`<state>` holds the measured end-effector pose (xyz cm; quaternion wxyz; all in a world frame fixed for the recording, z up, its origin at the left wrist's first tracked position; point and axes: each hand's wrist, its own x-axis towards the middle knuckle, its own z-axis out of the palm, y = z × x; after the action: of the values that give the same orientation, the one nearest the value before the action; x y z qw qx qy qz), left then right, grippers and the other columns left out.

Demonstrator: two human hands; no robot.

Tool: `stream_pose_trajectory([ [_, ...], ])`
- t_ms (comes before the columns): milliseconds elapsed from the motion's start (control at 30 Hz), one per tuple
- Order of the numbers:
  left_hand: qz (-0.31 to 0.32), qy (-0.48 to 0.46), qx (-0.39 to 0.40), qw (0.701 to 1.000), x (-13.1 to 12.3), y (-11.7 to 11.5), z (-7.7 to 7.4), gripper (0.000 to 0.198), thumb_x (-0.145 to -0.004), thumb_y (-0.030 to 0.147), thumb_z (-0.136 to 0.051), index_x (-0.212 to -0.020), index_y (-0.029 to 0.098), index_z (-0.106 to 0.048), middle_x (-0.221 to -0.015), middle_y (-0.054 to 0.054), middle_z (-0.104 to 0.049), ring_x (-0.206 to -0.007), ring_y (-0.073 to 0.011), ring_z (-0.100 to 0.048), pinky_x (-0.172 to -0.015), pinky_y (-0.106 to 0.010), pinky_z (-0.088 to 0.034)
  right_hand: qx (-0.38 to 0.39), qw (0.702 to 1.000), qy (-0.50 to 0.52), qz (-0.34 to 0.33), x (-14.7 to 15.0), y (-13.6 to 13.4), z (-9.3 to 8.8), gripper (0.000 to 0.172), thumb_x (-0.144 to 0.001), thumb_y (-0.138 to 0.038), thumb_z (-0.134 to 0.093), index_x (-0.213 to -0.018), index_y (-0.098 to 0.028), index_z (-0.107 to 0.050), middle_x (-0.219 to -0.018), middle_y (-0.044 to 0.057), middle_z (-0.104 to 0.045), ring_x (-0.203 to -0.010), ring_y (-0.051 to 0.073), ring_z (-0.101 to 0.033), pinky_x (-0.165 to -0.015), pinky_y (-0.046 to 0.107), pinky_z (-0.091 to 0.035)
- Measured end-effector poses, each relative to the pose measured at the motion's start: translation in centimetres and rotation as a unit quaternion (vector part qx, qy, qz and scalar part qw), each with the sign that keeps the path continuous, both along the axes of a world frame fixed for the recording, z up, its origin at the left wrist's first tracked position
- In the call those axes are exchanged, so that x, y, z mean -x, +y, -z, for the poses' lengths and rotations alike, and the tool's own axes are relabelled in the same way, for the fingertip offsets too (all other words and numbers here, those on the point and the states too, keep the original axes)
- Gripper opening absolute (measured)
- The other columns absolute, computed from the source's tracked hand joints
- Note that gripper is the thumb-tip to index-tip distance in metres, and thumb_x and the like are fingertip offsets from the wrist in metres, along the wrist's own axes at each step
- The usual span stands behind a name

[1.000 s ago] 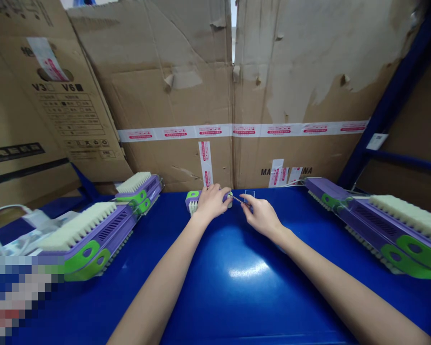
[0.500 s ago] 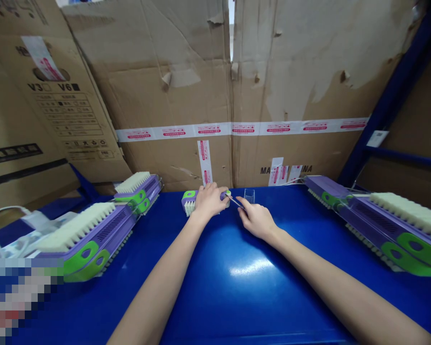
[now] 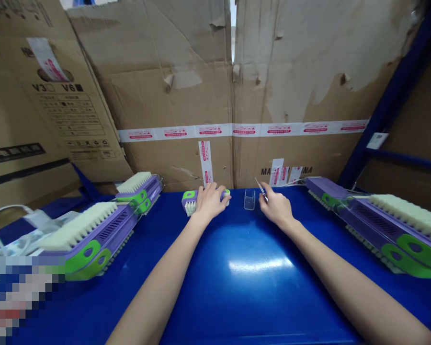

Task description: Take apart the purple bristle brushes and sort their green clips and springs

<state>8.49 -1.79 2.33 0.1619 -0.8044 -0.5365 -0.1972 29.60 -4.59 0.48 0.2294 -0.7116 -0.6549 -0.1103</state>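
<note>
My left hand lies closed over a small purple and green brush with white bristles, at the far edge of the blue table. My right hand pinches a thin metal tool, its tip pointing up and away. Between my hands a small clear plastic cup stands upright on the table, just left of my right hand.
Rows of purple and green brushes lie at the left and at the right. Worn cardboard boxes wall off the back. A blue rack post rises at the right. A white cord and plastic bag sit far left.
My right hand has pulled the thin tool away from the brush's end and moved right, past the clear cup. My left hand has stayed on the brush.
</note>
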Motion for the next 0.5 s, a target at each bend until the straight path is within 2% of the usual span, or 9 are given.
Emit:
stream_pose_trajectory([
  [167,0.013,0.015,-0.015,1.000,0.36,0.06,0.22,0.031,-0.091,0.042,-0.046,-0.112,0.024,-0.060,-0.104,-0.010,-0.060,-0.103,-0.0281,-0.052,-0.083,-0.041,-0.036,0.063,0.996,0.023,0.054,-1.07,0.49,0.19,0.049,-0.091,-0.031,-0.037,-0.138,-0.019,-0.040,-0.096,0.016,-0.070,-0.086,0.032,-0.068,-0.069,0.037,-0.048],
  [500,0.038,0.034,-0.044,0.998,0.33,0.12,0.22,0.030,-0.090,0.043,-0.047,-0.107,0.023,-0.062,-0.100,-0.011,-0.058,-0.099,-0.0283,-0.052,-0.080,-0.039,-0.038,0.100,0.994,0.020,0.051,-0.81,0.53,0.31,0.050,-0.091,-0.031,-0.035,-0.140,-0.019,-0.037,-0.101,0.017,-0.068,-0.091,0.033,-0.067,-0.074,0.039,-0.048],
])
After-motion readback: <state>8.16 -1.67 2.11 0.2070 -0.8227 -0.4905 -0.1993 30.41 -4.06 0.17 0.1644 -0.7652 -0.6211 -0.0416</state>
